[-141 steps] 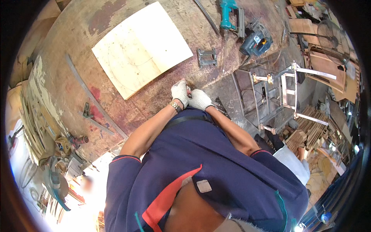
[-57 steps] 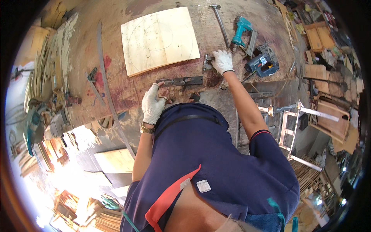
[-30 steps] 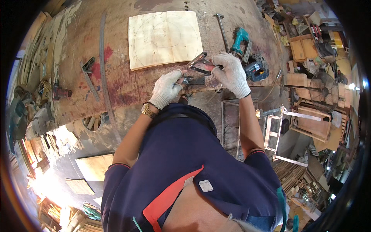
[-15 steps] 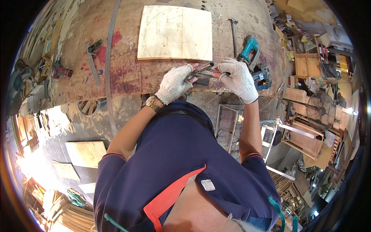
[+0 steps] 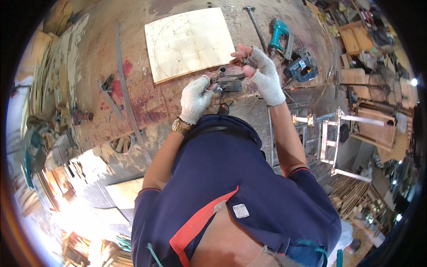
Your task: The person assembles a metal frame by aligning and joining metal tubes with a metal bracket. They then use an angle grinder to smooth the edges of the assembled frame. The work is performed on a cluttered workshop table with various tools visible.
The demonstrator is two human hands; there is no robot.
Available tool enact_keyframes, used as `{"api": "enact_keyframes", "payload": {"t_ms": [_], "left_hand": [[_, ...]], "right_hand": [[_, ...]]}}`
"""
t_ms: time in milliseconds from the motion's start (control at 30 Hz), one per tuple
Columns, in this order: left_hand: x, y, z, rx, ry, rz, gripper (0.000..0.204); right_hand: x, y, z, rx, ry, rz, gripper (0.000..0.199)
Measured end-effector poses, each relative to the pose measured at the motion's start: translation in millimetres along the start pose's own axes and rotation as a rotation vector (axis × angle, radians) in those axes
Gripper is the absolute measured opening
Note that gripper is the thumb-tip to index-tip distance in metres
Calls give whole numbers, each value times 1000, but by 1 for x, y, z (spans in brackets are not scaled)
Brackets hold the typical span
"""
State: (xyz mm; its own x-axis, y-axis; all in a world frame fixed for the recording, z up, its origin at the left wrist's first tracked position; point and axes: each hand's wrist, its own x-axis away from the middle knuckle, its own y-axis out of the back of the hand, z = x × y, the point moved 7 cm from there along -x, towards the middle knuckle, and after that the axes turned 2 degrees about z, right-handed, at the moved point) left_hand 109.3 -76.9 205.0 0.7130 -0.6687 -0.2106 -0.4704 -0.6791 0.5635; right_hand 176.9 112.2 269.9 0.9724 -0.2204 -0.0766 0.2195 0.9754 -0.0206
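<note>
My left hand, in a white fingerless knit glove, is closed around some slim metal tools. One has a round hollow end like a socket wrench; the others I cannot make out exactly. Just right of them, my right hand, gloved the same way, pinches a small greyish piece between thumb and fingers. What that piece is stays too small to tell. Beyond both hands lies a square plywood board with round pencil lines drawn on it. A dark flat block sits beneath the tools at the bench edge.
On the worn bench lie a hammer, a teal nail gun and a blue-black jigsaw to the right. A long metal strip and an angle tool are to the left. A white metal frame stands lower right.
My right hand has drawn away from the metal tools, up and toward the board's near right corner. The left hand keeps holding the tools. The whole view has turned slightly.
</note>
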Motion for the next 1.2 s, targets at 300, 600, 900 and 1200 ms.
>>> {"api": "enact_keyframes", "payload": {"t_ms": [300, 600, 900, 1200], "left_hand": [[5, -6, 9, -14, 88, 7, 34], [10, -13, 21, 243, 226, -37, 28], [8, -10, 15, 141, 128, -19, 28], [11, -8, 13, 211, 167, -71, 25]], "right_hand": [[23, -13, -41, -125, 19, -49, 81], [15, -9, -40, -90, -13, 10, 74], [15, -8, -37, -97, 16, 20, 61], [19, -6, -40, -111, 7, -28, 63]]}}
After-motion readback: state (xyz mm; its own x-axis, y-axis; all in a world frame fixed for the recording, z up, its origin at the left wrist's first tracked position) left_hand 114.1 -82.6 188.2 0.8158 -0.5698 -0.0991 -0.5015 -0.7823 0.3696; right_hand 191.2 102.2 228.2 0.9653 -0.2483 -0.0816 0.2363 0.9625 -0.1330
